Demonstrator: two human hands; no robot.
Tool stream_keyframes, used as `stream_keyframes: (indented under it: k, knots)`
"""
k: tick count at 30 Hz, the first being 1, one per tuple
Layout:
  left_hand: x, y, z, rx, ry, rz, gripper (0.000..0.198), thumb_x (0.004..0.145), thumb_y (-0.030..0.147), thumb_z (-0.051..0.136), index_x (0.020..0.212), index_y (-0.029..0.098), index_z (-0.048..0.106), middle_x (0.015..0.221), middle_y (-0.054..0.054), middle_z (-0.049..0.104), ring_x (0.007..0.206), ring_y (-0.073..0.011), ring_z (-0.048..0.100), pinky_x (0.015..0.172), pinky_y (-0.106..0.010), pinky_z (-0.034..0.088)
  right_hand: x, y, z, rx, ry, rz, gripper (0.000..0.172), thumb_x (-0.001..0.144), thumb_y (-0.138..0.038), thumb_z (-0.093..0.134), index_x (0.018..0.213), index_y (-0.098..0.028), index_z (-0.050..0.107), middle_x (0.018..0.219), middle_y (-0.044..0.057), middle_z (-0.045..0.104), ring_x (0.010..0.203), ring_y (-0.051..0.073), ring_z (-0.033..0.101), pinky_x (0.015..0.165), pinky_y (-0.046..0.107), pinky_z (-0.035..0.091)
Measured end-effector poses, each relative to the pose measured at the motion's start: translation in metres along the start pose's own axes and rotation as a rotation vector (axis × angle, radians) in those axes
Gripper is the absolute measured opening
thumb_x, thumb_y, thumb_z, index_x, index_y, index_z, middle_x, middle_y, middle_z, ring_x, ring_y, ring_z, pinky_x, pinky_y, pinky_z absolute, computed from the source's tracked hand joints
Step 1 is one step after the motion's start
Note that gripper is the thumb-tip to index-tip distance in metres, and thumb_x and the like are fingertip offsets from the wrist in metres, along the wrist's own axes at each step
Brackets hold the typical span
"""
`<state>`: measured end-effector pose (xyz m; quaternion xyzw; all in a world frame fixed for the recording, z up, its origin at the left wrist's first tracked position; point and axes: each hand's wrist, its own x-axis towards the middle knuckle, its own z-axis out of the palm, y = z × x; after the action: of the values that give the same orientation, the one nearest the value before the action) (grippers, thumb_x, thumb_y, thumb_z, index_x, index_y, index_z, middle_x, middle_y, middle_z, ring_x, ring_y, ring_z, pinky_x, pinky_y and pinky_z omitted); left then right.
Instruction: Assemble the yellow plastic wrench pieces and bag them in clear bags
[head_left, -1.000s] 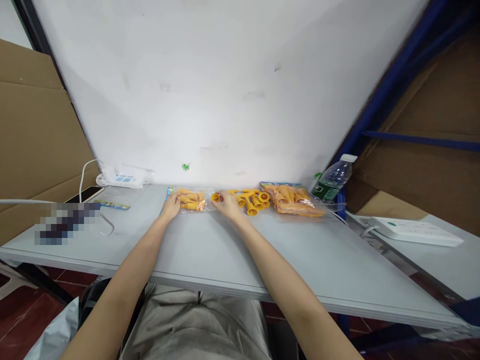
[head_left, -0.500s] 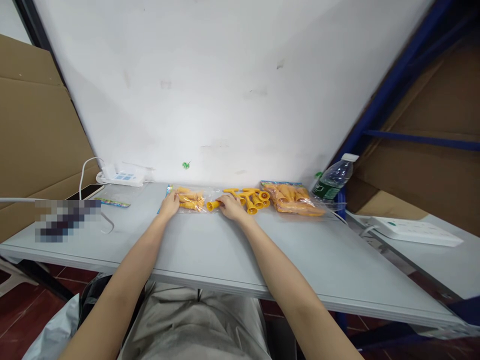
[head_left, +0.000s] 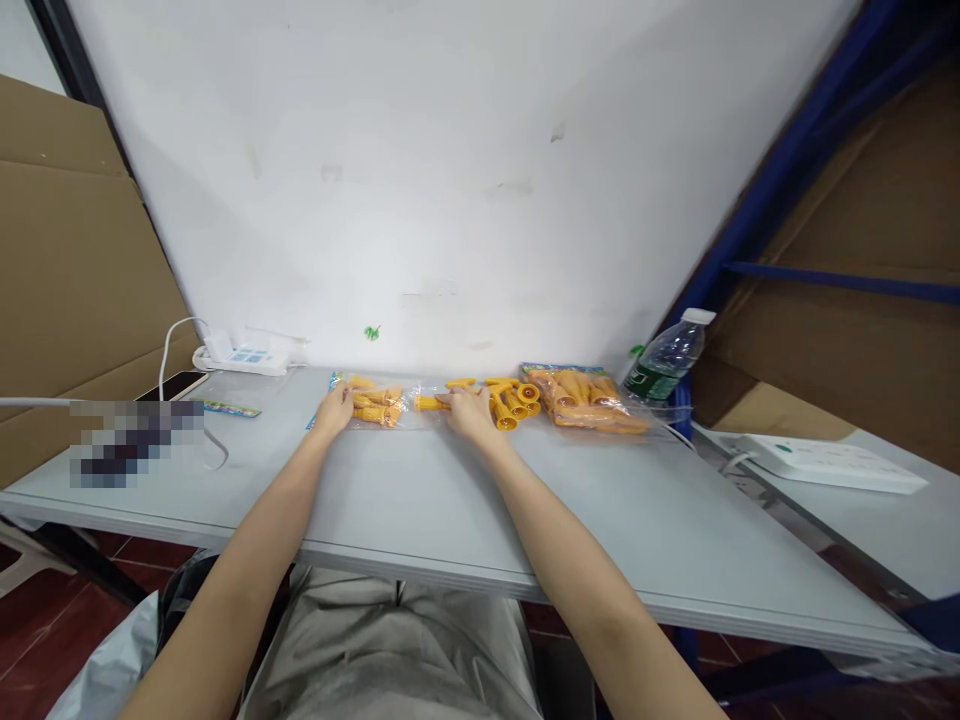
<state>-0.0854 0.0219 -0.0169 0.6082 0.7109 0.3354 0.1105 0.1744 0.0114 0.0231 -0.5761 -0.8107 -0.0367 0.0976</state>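
My left hand (head_left: 334, 409) is closed on the left end of a clear plastic bag (head_left: 407, 412) that lies flat near the wall. Several yellow toy horns (head_left: 377, 406) show through the film. In the fingers of my right hand (head_left: 468, 412) is a single yellow toy horn (head_left: 430, 403), pointing left at the bag's right end. Whether its tip is inside the film or on top of it, I cannot tell. Just right of that hand lies a loose pile of yellow horns (head_left: 517, 403), partly hidden by the hand.
A filled bag of orange-yellow horns (head_left: 581, 398) lies right of the pile, with a tilted water bottle (head_left: 667, 358) beyond it. At the left are a phone (head_left: 176, 385), a power strip (head_left: 251, 357) and a flat bag header (head_left: 229, 409). The white wall (head_left: 450, 200) closes off the back.
My left hand has shifted slightly left with the bag. The horn in my right hand has turned, so its flared mouth no longer faces me; that hand has moved a little.
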Motion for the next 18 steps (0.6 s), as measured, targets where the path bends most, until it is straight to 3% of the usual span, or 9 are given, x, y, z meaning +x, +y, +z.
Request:
stream_keyframes:
  k: [6, 11, 14, 18]
  knots:
    - [-0.001, 0.003, -0.002, -0.112, -0.053, 0.016, 0.026, 0.094, 0.028, 0.037, 0.095, 0.021, 0.062, 0.098, -0.007, 0.071, 0.096, -0.0228, 0.065, 0.087, -0.034, 0.048, 0.010, 0.007, 0.011, 0.384, 0.046, 0.028, 0.030, 0.081, -0.023, 0.064, 0.110, -0.026, 0.073, 0.103, 0.007, 0.073, 0.100, 0.026, 0.062, 0.092, 0.039, 0.036]
    - [0.000, 0.001, 0.003, -0.223, -0.099, 0.063, 0.032, 0.093, 0.030, 0.036, 0.106, 0.021, 0.064, 0.108, -0.006, 0.071, 0.107, -0.0218, 0.063, 0.097, -0.035, 0.046, 0.018, 0.024, 0.020, 0.767, 0.052, -0.063, 0.027, 0.070, -0.027, 0.072, 0.096, -0.021, 0.078, 0.075, 0.000, 0.072, 0.070, 0.018, 0.060, 0.071, 0.029, 0.046]
    - [0.000, 0.001, 0.007, -0.242, -0.113, 0.095, 0.034, 0.093, 0.032, 0.036, 0.107, 0.021, 0.066, 0.106, -0.005, 0.071, 0.107, -0.0207, 0.062, 0.098, -0.034, 0.046, 0.020, 0.024, 0.025, 0.805, 0.007, -0.046, 0.026, 0.065, -0.024, 0.071, 0.090, -0.019, 0.079, 0.069, -0.001, 0.069, 0.061, 0.015, 0.056, 0.064, 0.027, 0.046]
    - [-0.002, 0.004, 0.009, -0.272, -0.117, 0.091, 0.035, 0.094, 0.032, 0.036, 0.107, 0.020, 0.066, 0.110, -0.004, 0.070, 0.107, -0.0198, 0.062, 0.098, -0.033, 0.046, 0.021, 0.020, 0.029, 0.848, 0.053, -0.019, 0.023, 0.063, -0.022, 0.072, 0.085, -0.018, 0.078, 0.080, 0.001, 0.073, 0.067, 0.016, 0.059, 0.066, 0.027, 0.048]
